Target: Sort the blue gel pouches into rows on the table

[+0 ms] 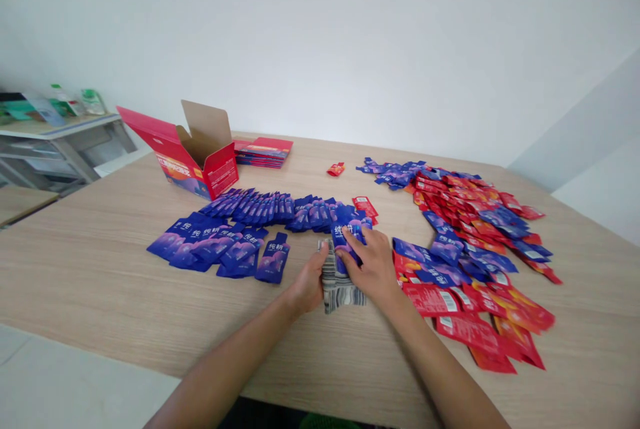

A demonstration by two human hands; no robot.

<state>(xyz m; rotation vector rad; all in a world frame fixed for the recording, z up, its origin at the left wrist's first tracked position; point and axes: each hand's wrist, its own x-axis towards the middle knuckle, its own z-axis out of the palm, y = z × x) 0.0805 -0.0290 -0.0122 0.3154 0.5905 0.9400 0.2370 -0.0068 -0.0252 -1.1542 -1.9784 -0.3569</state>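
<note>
Both my hands rest on a stack of blue pouches (pixel 344 245) standing on edge near the table's middle. My left hand (pixel 311 280) presses the stack's left side, where the grey striped pouch edges (pixel 334 287) show. My right hand (pixel 369 259) lies over the top and right side, fingers on the blue faces. To the left, blue pouches (pixel 225 242) lie fanned flat, and a row of overlapping blue pouches (pixel 280 207) runs behind them.
An open red carton (pixel 193 161) stands at the back left, with flattened red cartons (pixel 264 151) beside it. A mixed heap of red and blue pouches (pixel 470 249) spreads over the right side. A shelf unit (pixel 60 142) stands off the table's left.
</note>
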